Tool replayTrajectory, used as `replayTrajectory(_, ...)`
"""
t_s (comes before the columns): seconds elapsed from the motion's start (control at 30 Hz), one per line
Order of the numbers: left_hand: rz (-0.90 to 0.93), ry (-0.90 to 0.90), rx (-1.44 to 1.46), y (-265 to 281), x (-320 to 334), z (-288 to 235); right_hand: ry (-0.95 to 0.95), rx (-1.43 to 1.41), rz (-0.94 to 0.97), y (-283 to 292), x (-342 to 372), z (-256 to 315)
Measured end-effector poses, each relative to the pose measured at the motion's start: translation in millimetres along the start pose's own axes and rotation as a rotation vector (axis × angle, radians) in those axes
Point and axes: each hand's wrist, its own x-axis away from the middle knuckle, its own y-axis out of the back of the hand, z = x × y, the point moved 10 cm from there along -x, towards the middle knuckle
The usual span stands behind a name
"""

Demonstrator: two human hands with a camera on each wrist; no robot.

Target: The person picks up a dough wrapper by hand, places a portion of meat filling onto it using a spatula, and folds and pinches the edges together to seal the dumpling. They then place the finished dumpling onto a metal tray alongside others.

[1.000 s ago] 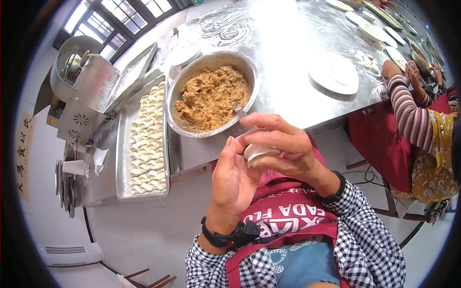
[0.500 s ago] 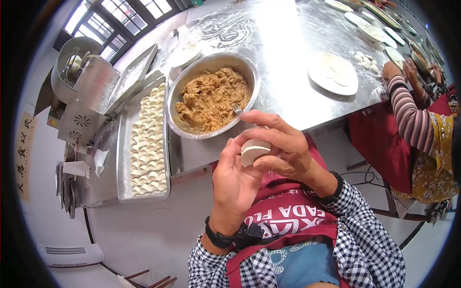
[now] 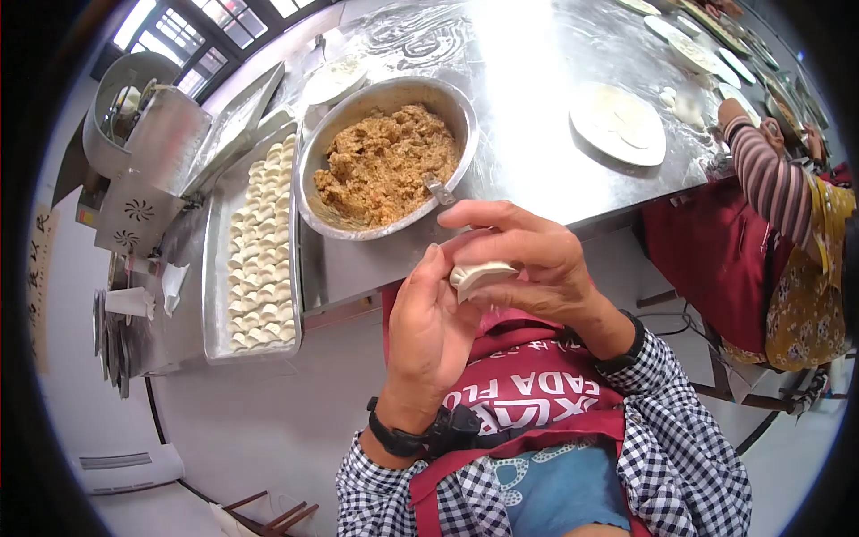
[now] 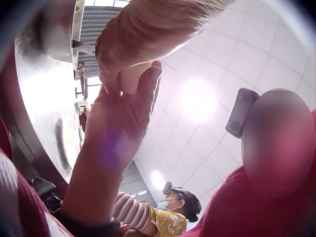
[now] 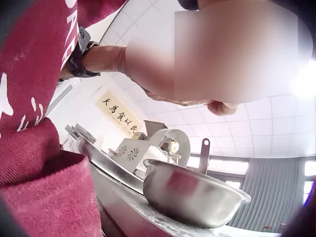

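In the head view a pale, folded dumpling (image 3: 480,275) with pleats along its edge is held between both hands, in front of the apron. My right hand (image 3: 546,264) curls its fingers over the far side, its thumb along the near side. My left hand (image 3: 429,313) is at the dumpling's left end, thumb raised and other fingers partly hidden. The left wrist view has the dumpling (image 4: 132,79) between the hands, its lower part covered by the right hand (image 4: 123,111). Just beyond the hands stands a metal bowl (image 3: 306,192) of brown minced filling (image 3: 385,161).
Left of the bowl lies a metal tray (image 3: 213,295) with rows of dumplings (image 3: 262,251). A metal utensil (image 3: 438,190) leans on the bowl's rim. Rightward is a white plate (image 3: 582,134) with round wrappers (image 3: 631,130). A machine (image 3: 143,192) stands far left; another person (image 3: 769,206) sits at right.
The dumpling has turned in the fingers, from showing its broad face half a second ago to a narrower, pleated edge. The bowl and tray appear slightly shifted up and left in the view.
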Motion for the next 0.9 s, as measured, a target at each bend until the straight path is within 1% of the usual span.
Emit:
replayTrajectory(0.03,-0.005,-0.003,0.008,-2.4,-0.2,-0.1,-0.007,-0.001,0.007,0.8,1.5,-4.0)
replayTrajectory(0.1,-0.083,-0.005,-0.063,-0.1,1.1,0.9,-0.065,-0.101,0.032,-1.0,6.5,-13.6)
replayTrajectory(0.17,-0.119,-0.005,-0.079,4.9,0.0,1.3,-0.112,-0.091,0.036,0.9,6.0,-14.6)
replayTrajectory(0.33,0.009,0.097,-0.124,-5.5,0.6,8.6,-0.121,-0.053,0.092,-3.8,3.0,-7.7)
replayTrajectory(0.47,-0.054,0.070,-0.175,0.7,-0.1,8.5,-0.064,-0.081,0.100,-0.5,2.1,-12.3)
replayTrajectory(0.53,-0.067,0.059,-0.162,1.9,0.1,8.1,-0.036,0.008,0.138,-2.3,0.8,-7.9)
replayTrajectory(0.57,-0.069,0.061,-0.160,2.2,0.8,6.9,-0.039,0.007,0.138,-2.7,0.1,-4.3)
replayTrajectory(0.63,0.011,0.125,-0.141,-4.6,0.8,11.4,-0.111,0.065,0.145,-2.9,-0.1,-6.3)
replayTrajectory(0.73,-0.026,0.086,-0.203,-4.3,-0.3,8.5,-0.064,0.031,0.179,-5.8,4.2,-12.9)
replayTrajectory(0.87,-0.045,0.092,-0.192,0.4,0.5,9.7,-0.042,0.057,0.201,-5.9,3.6,-10.0)
replayTrajectory(0.9,-0.020,0.101,-0.175,-2.8,0.9,10.2,-0.114,0.076,0.198,-5.4,3.3,-13.0)
